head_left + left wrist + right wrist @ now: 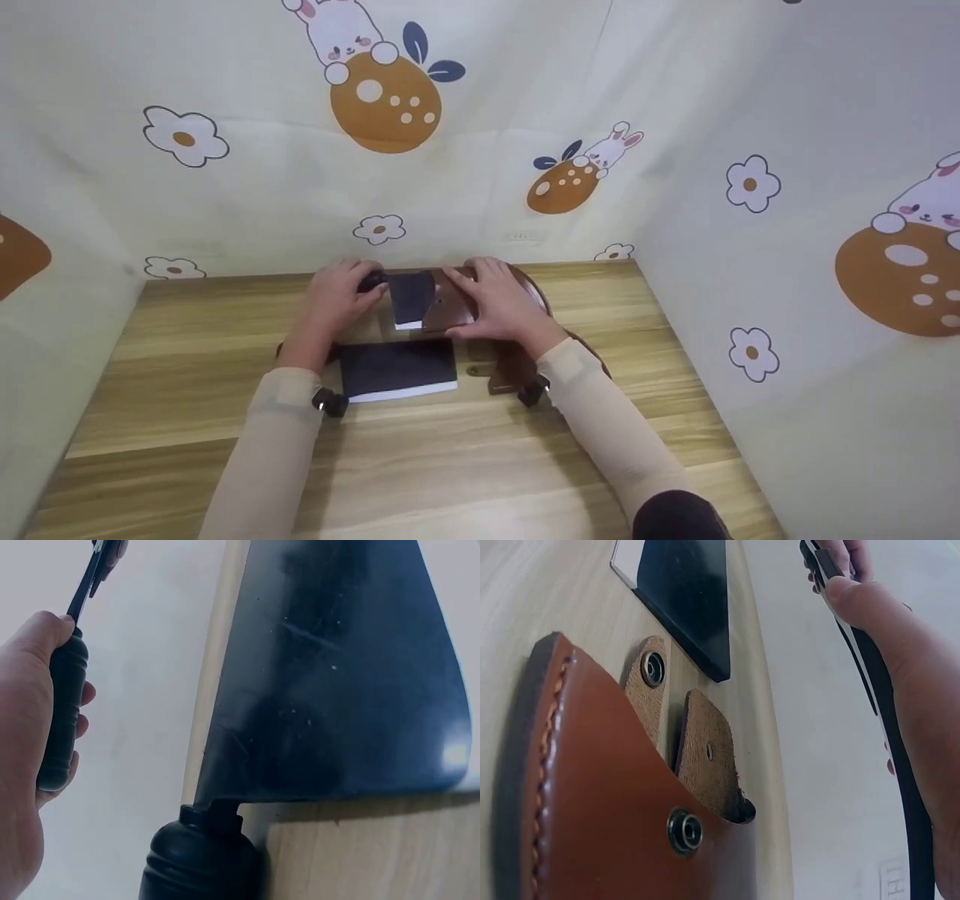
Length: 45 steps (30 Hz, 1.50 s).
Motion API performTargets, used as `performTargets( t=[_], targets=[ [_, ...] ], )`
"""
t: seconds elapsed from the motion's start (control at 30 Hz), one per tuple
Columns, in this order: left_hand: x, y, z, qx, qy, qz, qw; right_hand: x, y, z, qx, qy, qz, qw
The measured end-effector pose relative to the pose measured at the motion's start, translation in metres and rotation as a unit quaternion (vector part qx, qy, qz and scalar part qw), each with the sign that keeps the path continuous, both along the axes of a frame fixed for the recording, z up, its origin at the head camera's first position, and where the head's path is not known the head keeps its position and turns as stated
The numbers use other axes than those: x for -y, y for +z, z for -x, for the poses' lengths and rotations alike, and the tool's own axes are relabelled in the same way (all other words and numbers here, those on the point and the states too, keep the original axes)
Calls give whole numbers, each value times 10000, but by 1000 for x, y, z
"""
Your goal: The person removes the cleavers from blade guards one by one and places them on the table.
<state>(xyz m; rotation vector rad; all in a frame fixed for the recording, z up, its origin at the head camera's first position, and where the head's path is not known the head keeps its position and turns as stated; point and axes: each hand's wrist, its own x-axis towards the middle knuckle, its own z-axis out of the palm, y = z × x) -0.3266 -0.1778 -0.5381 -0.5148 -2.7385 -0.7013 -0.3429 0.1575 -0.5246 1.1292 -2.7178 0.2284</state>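
In the head view my left hand (337, 296) grips the black ridged handle (67, 709) of a cleaver near the table's back edge. The dark blade (410, 296) of this cleaver, with its pale cutting edge, runs partly into a brown leather sheath (448, 304). Around that sheath my right hand (501, 304) holds on, thumb on the near side and fingers across the far side. A second cleaver (397, 367) lies flat in front of both hands, its black handle (202, 859) pointing left. How deep the held blade sits is hidden by the sheath.
Beside the lying cleaver's tip rests another brown leather sheath (615, 787), with a snap strap (646, 679); my right forearm partly covers it in the head view. A patterned cloth wall (480, 187) rises behind the wooden table (450, 465), with more cloth at both sides.
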Motion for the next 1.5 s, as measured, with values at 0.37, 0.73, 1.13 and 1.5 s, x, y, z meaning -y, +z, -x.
performTargets(
  t=[0.37, 0.73, 1.13, 1.5],
  targets=[
    [3, 5, -1, -241, -80, -19, 9997, -1, 4, 3, -136, 250, 118, 9995],
    [6, 12, 0, -204, -152, -47, 9997, -1, 8, 6, -121, 324, 215, 9992],
    [4, 9, 2, -64, -207, -79, 9997, -5, 7, 2, 26, 110, -59, 9999],
    [13, 4, 2, 93, -95, -13, 9999, -18, 0, 3, -28, 187, 27, 9998]
  ],
)
